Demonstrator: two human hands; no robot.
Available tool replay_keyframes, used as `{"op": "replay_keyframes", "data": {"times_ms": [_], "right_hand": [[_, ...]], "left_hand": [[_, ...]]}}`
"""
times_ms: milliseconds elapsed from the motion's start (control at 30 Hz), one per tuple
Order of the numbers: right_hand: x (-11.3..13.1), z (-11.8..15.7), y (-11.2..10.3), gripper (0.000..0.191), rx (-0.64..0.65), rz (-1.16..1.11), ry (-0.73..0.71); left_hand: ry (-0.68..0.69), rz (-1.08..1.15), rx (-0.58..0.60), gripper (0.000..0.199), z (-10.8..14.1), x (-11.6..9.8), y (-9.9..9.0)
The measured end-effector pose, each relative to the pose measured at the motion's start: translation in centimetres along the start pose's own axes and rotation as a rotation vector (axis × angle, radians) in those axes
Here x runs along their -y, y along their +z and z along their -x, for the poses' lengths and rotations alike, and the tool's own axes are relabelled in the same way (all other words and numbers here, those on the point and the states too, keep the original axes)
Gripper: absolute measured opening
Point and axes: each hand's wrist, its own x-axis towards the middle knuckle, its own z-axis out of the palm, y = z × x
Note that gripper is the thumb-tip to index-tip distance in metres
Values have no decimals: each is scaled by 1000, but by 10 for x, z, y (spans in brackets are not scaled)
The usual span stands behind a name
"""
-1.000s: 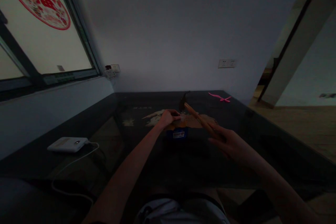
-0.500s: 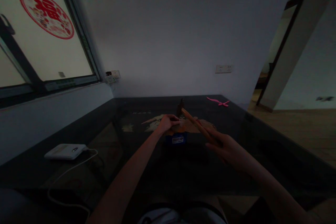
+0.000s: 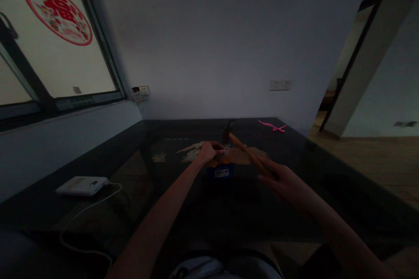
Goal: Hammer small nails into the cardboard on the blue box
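Observation:
A claw hammer with a wooden handle (image 3: 247,151) and a dark head (image 3: 227,132) is in my right hand (image 3: 283,179), whose fingers wrap the handle's lower end. The head hovers just beyond my left fingertips. My left hand (image 3: 211,151) is closed in a pinch over a flat tan piece (image 3: 240,156) with an uneven outline; what lies between the fingers is too small and dark to make out. Under the tan piece sits a blue box (image 3: 221,171) with a white label.
The dark glossy table (image 3: 170,133) reaches back to the wall. On the left lies a white power bank (image 3: 82,186) with a white cable (image 3: 98,202) hanging over the front edge. Far right on the table is a pink ribbon-like strip (image 3: 274,128). Wall sockets (image 3: 279,85) are behind.
The hammer's head has tilted and shifted slightly up and to the right. My left hand has stayed on the tan piece. The whole view has moved a little.

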Motion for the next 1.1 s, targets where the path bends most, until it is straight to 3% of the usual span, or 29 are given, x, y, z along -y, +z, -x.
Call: {"op": "replay_keyframes", "data": {"times_ms": [100, 300, 500, 633, 867, 1100], "right_hand": [[-3, -3, 2, 54, 12, 46, -37], [2, 2, 1, 62, 46, -20, 32], [1, -1, 0, 54, 12, 38, -86], [-5, -2, 2, 59, 47, 62, -8], [-3, -4, -1, 57, 16, 99, -66], [-1, -1, 0, 59, 44, 55, 9]], "left_hand": [[5, -11, 6, 22, 2, -5, -2], [-6, 39, 16, 19, 3, -7, -1], [19, 0, 10, 22, 1, -2, 0], [15, -14, 23, 22, 0, -2, -1], [18, 4, 23, 23, -1, -1, 0], [28, -26, 10, 23, -2, 1, -1]]}}
